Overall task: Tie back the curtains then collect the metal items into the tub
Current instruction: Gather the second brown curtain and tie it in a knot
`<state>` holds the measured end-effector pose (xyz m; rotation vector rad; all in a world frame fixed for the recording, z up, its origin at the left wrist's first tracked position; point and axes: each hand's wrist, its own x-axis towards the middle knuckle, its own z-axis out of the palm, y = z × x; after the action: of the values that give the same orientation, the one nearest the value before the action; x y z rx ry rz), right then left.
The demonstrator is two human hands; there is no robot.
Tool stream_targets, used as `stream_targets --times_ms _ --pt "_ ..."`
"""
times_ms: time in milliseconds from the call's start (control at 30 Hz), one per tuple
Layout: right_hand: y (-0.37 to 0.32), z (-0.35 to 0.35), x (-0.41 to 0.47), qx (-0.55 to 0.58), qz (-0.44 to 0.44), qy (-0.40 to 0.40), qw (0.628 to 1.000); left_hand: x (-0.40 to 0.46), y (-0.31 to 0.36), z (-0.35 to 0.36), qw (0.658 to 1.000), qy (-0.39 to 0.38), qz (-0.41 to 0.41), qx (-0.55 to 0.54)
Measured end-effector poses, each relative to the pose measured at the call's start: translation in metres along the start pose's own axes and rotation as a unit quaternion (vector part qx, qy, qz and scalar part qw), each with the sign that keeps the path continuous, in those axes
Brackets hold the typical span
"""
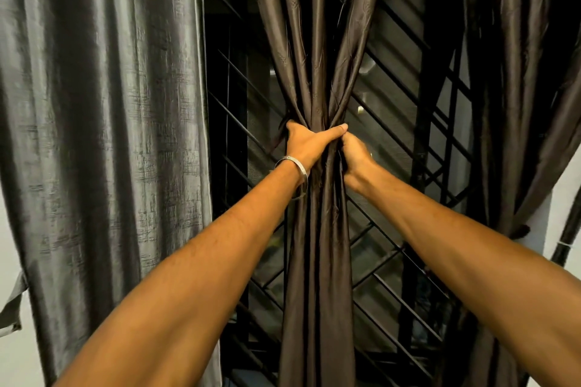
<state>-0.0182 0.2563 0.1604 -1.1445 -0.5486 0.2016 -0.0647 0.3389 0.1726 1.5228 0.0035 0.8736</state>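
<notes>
Both hands meet at the waist of the middle brown curtain [317, 229], squeezing its folds into one narrow bundle. The left hand [306, 144] wraps around the front of the fabric with its thumb stretched across to the right, a metal bangle [290, 166] on its wrist; the right hand [355, 155] clamps the same bundle from the other side, fingers curled into the cloth just under that thumb. Gathering it this tightly looks like preparation for a tie — the cloth has to be held slim so a band can go round it. No tie-back is visible in either hand. The grey curtain [103, 135] on the left hangs loose, a strap [14, 302] dangling at its edge, while the brown curtain on the far right [531, 122] already seems cinched to the wall. Behind, the window grille [408, 261] shows dark. The metal items and the tub are out of view — that part of the job appears untouched
</notes>
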Motion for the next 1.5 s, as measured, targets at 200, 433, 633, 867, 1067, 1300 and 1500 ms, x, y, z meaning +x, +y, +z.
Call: stream_targets --times_ms 200,433,633,867,1067,1300,1500 --pt "-0.006 0.006 -0.002 0.053 -0.002 -0.06 0.997 -0.002 0.001 0.005 0.998 0.002 0.023 -0.061" --pt "-0.006 0.011 0.005 0.065 -0.003 -0.096 0.993 -0.003 0.004 0.0 0.991 -0.037 -0.018 -0.128" --pt "-0.008 0.011 0.011 0.053 -0.011 -0.069 0.996 -0.007 0.007 0.001 0.982 -0.029 -0.054 -0.181" --pt "-0.009 0.004 0.009 -0.033 -0.067 -0.02 0.997 -0.003 0.005 -0.001 0.986 -0.022 -0.037 -0.164" --pt "-0.014 -0.002 0.014 -0.108 -0.112 -0.005 0.988 -0.002 0.006 -0.001 0.988 -0.024 -0.023 -0.154" --pt "-0.022 -0.01 0.017 -0.221 -0.161 0.02 0.962 -0.007 0.01 0.0 0.985 0.003 -0.019 -0.174" --pt "-0.027 -0.022 0.027 -0.383 -0.188 0.084 0.9 -0.009 0.013 -0.004 0.981 0.021 -0.009 -0.192"
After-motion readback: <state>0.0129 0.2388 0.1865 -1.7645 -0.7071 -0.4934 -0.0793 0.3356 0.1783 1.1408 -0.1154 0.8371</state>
